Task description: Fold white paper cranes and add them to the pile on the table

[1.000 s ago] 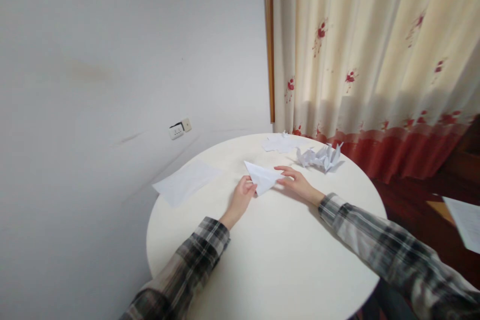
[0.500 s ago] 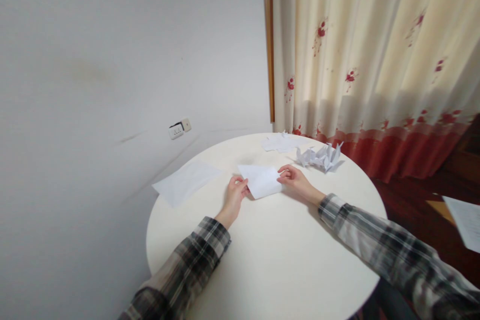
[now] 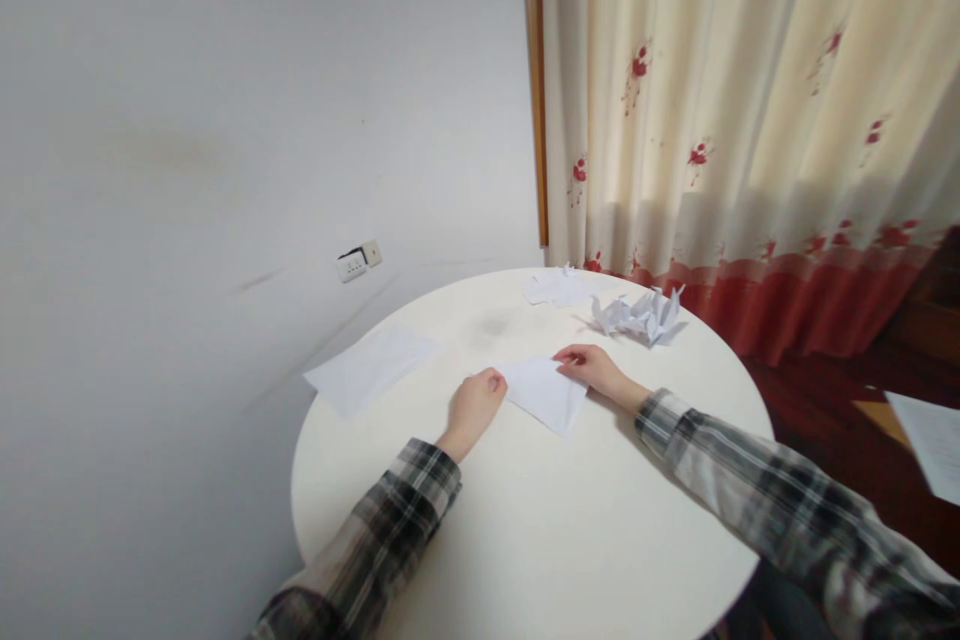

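A folded sheet of white paper [image 3: 545, 394] lies between my hands on the white round table [image 3: 525, 540], one corner pointing towards me. My left hand [image 3: 478, 407] is closed at the paper's left corner, thumb and fingers pinched on it. At the upper right edge, my right hand [image 3: 592, 370] grips the paper between thumb and fingertips. Just beyond my right hand stands a cluster of folded paper cranes [image 3: 641, 316].
A flat sheet of white paper [image 3: 371, 370] lies at the table's left edge. More paper pieces [image 3: 562, 287] lie at the far edge. Wall sockets [image 3: 351, 266] are behind the table, and a curtain [image 3: 720, 100] hangs at the right. Printed paper [image 3: 926, 440] is at far right.
The folded paper has turned and come down nearer to me, its corner now pointing my way. My left hand has rolled over, knuckles up; my right hand has barely moved.
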The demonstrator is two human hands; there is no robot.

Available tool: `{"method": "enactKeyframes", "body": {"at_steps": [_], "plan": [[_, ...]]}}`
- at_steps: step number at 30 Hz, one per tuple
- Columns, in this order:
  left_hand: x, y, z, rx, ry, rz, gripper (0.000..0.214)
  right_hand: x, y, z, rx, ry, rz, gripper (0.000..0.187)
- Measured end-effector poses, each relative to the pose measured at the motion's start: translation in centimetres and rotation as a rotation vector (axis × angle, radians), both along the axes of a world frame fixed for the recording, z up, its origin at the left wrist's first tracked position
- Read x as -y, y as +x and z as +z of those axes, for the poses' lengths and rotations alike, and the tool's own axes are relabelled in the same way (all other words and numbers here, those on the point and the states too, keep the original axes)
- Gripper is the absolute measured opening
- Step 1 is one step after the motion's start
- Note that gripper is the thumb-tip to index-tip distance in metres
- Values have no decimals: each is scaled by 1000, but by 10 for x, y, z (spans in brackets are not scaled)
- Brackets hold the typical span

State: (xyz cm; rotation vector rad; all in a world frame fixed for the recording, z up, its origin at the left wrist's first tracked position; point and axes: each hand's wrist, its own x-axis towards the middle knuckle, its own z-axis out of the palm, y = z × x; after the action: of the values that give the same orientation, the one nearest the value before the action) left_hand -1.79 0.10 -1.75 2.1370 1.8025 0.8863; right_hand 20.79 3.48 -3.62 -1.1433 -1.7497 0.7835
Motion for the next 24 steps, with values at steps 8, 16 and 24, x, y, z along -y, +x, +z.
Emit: {"method": "enactKeyframes", "body": {"at_steps": [8, 16, 24], "plan": [[6, 5, 6, -251, 241, -353, 24, 8, -2, 7, 122, 96, 49, 18], [5, 5, 1, -230, 194, -580, 32, 10, -1, 12, 72, 140, -87, 36], [0, 2, 4, -156, 160, -533, 28, 8, -2, 5, -66, 58, -125, 74]]}}
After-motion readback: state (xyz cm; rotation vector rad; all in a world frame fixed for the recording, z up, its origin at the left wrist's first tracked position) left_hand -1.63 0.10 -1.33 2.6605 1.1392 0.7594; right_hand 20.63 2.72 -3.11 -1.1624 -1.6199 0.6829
